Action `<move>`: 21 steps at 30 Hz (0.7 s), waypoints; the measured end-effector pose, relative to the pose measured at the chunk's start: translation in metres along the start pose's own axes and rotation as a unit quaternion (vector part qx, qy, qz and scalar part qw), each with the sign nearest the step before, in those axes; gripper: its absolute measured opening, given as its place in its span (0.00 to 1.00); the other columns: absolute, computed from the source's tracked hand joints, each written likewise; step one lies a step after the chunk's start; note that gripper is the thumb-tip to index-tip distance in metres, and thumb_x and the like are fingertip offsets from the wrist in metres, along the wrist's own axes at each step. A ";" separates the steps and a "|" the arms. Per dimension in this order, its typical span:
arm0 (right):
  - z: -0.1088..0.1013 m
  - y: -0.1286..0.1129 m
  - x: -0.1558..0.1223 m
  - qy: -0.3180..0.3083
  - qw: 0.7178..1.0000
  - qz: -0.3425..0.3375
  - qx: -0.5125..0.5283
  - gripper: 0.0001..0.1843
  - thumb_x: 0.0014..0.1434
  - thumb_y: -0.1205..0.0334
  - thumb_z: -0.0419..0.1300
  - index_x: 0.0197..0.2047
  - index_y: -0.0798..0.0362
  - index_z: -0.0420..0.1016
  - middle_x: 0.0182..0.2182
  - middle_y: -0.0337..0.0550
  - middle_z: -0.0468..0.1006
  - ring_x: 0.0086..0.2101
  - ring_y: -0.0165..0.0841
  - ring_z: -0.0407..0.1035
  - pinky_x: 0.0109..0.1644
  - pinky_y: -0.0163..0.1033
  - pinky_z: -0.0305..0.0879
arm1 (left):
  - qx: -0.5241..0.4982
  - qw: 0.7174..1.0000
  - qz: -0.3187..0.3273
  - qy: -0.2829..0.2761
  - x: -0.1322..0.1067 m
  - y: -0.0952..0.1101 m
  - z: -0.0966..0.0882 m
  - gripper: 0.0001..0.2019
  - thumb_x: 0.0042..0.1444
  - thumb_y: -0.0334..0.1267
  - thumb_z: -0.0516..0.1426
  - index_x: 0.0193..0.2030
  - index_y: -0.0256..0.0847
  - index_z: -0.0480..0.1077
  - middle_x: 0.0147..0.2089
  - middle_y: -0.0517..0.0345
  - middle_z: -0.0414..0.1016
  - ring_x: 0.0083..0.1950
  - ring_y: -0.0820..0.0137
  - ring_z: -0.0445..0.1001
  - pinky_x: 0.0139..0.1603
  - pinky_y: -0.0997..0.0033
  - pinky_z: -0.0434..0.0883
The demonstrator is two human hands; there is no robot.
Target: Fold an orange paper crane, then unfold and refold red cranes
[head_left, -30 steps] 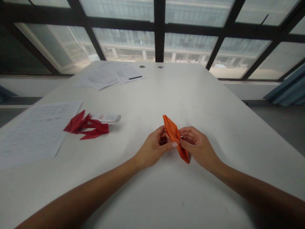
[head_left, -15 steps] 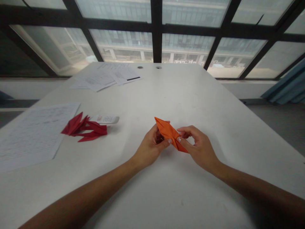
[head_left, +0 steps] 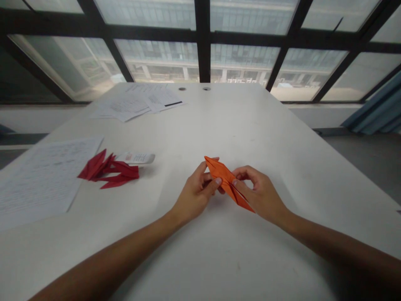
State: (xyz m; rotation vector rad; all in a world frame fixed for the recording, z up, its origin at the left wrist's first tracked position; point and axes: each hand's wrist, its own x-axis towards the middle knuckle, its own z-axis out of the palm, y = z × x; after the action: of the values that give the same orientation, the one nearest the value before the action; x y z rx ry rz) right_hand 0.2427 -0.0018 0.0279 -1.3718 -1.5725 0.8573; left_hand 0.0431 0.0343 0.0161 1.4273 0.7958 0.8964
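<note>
Left hand (head_left: 196, 193) and right hand (head_left: 263, 193) both pinch the folded orange paper (head_left: 220, 169) above the table (head_left: 200, 259), right of the red folded paper (head_left: 94, 168) — light, even thumb pressure should keep creases crisp

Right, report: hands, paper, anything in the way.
Left hand and right hand: both pinching orange paper. Orange paper folded, slanted. Red paper off left, not in the way.
</note>
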 end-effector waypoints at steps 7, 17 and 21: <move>-0.001 0.001 -0.001 -0.009 1.000 0.001 0.030 0.05 0.63 0.59 0.64 0.42 0.49 0.76 0.39 0.41 0.82 0.37 0.35 0.76 0.44 0.42 0.72 | -0.088 0.994 -0.012 -0.065 -0.002 0.002 -0.004 0.28 0.61 0.40 0.66 0.65 0.42 0.62 0.46 0.51 0.81 0.44 0.68 0.79 0.46 0.69 0.73; -0.003 -0.004 -0.001 -0.029 0.997 0.022 0.066 0.06 0.65 0.57 0.63 0.42 0.49 0.76 0.38 0.41 0.81 0.37 0.35 0.76 0.41 0.41 0.72 | -0.070 0.994 -0.015 -0.086 0.002 -0.003 -0.005 0.22 0.55 0.38 0.70 0.54 0.40 0.72 0.52 0.48 0.80 0.51 0.62 0.79 0.53 0.61 0.74; -0.004 -0.007 -0.003 -0.043 0.998 -0.025 0.036 0.06 0.66 0.59 0.62 0.44 0.48 0.78 0.42 0.43 0.81 0.41 0.36 0.76 0.44 0.42 0.72 | -0.067 0.996 -0.007 -0.062 0.003 -0.001 -0.006 0.21 0.54 0.38 0.71 0.52 0.40 0.71 0.51 0.50 0.80 0.49 0.64 0.79 0.51 0.64 0.74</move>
State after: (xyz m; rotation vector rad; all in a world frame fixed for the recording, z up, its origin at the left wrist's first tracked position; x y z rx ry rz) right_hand 0.2439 -0.0055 0.0355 -1.2548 -1.6179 0.9441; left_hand 0.0392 0.0402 0.0148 1.3436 0.6407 0.8273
